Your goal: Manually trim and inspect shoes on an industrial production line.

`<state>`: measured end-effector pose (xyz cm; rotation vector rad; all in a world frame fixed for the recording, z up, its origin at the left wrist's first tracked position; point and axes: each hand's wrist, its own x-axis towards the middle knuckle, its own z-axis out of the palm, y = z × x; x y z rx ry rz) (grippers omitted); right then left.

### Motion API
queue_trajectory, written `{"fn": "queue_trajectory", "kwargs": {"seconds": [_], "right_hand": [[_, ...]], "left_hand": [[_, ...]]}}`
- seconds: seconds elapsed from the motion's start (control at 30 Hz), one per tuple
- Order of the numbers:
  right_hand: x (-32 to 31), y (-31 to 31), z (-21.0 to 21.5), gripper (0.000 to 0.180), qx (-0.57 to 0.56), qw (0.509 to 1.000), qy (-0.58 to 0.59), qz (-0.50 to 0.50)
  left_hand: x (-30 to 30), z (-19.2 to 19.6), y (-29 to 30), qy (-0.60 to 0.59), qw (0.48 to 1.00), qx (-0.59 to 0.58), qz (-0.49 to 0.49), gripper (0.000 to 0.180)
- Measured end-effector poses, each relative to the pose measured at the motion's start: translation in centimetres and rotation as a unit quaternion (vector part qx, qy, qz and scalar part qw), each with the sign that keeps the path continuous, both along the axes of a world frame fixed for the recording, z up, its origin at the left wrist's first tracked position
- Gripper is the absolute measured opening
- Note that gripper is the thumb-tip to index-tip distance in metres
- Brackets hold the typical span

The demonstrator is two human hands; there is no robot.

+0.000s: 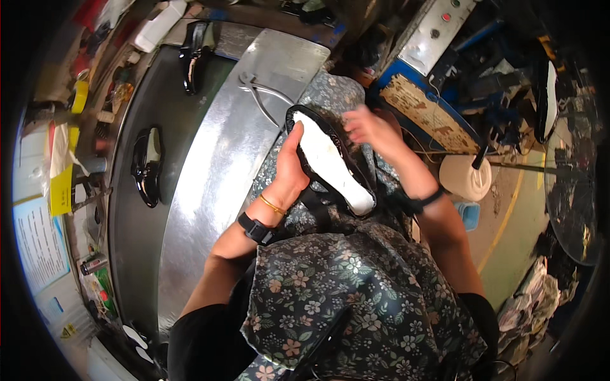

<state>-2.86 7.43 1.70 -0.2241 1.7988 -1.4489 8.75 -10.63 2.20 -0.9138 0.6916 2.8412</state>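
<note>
My left hand [292, 164] grips a black shoe [327, 159] that lies sole-up over my lap, its white bottom facing me and its dark edge gathered around it. The thumb presses on the white face near the broad end. Just right of the shoe, apart from it, is my right hand [375, 131], slightly blurred, its fingers loosely spread with nothing visible in them. A pair of metal pliers [262, 95] rests on the shiny metal bench top [210, 140], up and left of the shoe.
Left of the metal top runs a dark conveyor belt [136, 247] carrying a glossy black shoe [147, 166] and, farther off, another black shoe [192, 57]. On the right stand a blue machine [432, 114], a white plastic jug [466, 176] and a light-blue container [469, 216].
</note>
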Motion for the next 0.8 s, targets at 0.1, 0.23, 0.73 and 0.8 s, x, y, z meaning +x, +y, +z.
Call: {"fn": "queue_trajectory", "kwargs": {"seconds": [0.1,0.23,0.73,0.8], "right_hand": [[3.9,7.1,1.3,0.05,-0.097,0.986,0.099,-0.097],[9.0,3.6,3.9,0.061,-0.213,0.953,0.087,-0.199],[5.8,-3.8,10.0,0.032,-0.028,0.711,0.697,0.092],[6.2,-3.2,11.4,0.033,-0.002,0.732,0.675,0.095]], "left_hand": [[0.4,2.7,-1.2,0.047,0.998,0.023,0.046,0.042],[1.2,5.5,-1.5,0.181,0.975,0.004,0.13,0.052],[-2.3,4.2,-2.0,0.172,0.966,-0.153,-0.117,0.047],[-2.3,4.3,-1.7,0.153,0.967,-0.157,-0.131,0.037]]}}
